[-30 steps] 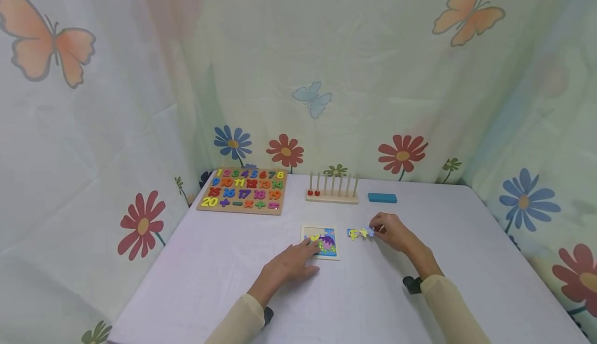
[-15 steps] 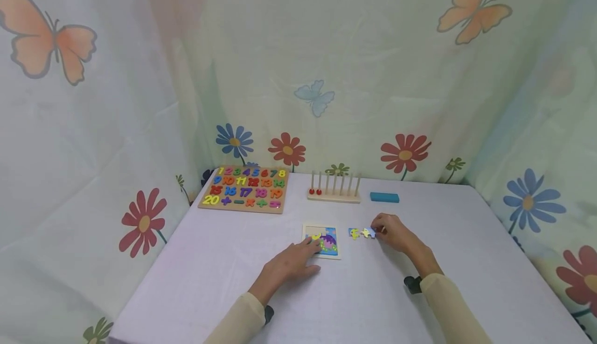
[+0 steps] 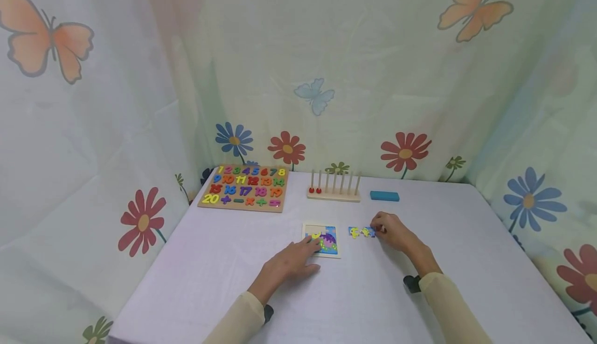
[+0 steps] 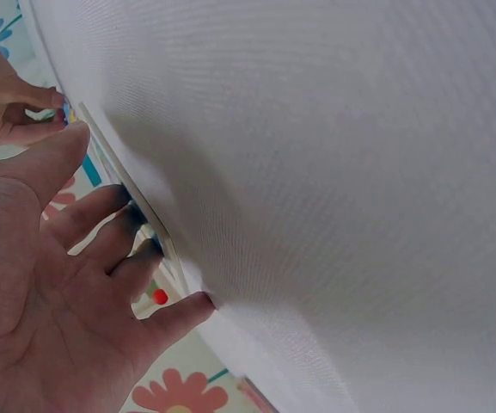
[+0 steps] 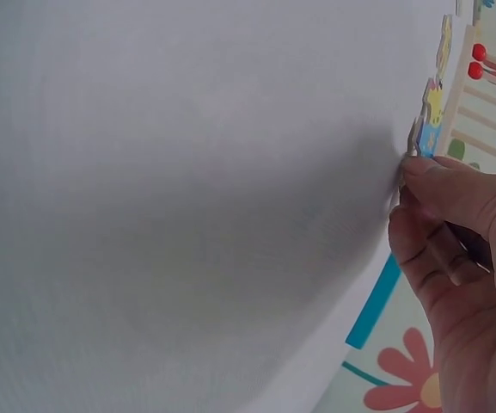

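Observation:
A small wooden jigsaw puzzle (image 3: 329, 248) with a purple, pink and blue picture lies on the table. My left hand (image 3: 290, 262) rests on its left part, fingers stretched out and covering some of the picture. Right of the board lies a yellow-and-blue puzzle piece (image 3: 353, 232). Beside that one, my right hand (image 3: 392, 230) pinches another blue-and-yellow puzzle piece (image 5: 430, 129) between thumb and fingers. In the right wrist view this piece is seen nearly edge-on, low at the tabletop. The left wrist view shows the left fingertips (image 4: 150, 249) over the board's edge.
A number board (image 3: 244, 189) with colourful digits lies at the back left. Behind the puzzle stands a peg rack (image 3: 333, 196) with red beads on two pegs. A teal block (image 3: 384, 196) lies at the back right. A flowered curtain (image 3: 364, 74) surrounds the table (image 3: 200, 282).
The piece in my right hand tilts and catches the light half a second ago, and now shows its colours again. Both hands stay almost in place.

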Demonstrator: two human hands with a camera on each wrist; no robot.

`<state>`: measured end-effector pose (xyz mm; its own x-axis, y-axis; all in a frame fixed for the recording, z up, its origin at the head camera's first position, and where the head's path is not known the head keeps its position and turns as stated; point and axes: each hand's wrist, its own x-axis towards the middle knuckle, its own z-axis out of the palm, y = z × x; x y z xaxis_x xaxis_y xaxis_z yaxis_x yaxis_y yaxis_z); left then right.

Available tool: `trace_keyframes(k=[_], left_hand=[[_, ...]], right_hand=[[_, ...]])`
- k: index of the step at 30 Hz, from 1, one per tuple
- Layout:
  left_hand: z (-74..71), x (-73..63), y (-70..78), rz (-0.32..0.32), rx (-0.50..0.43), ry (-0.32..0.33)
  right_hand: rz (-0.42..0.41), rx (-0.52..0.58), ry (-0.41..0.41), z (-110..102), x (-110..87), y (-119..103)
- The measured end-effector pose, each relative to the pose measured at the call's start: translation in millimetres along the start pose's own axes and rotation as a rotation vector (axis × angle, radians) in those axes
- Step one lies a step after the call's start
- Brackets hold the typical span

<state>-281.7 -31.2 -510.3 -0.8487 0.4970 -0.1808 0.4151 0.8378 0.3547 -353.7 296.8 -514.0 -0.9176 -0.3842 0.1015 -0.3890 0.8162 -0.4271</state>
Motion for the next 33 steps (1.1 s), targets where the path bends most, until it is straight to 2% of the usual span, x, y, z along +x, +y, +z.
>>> trace_keyframes(k=[12, 33], left_hand=[[-1.4, -1.3, 1.9, -0.017, -0.006, 0.001], [1.7, 0.9, -0.8, -0.007, -0.010, -0.001]], right_hand=[[0.009, 0.002, -0.008, -0.5, 1.6, -1.1], [0.063, 0.006, -0.019, 0.7, -0.1, -5.4]])
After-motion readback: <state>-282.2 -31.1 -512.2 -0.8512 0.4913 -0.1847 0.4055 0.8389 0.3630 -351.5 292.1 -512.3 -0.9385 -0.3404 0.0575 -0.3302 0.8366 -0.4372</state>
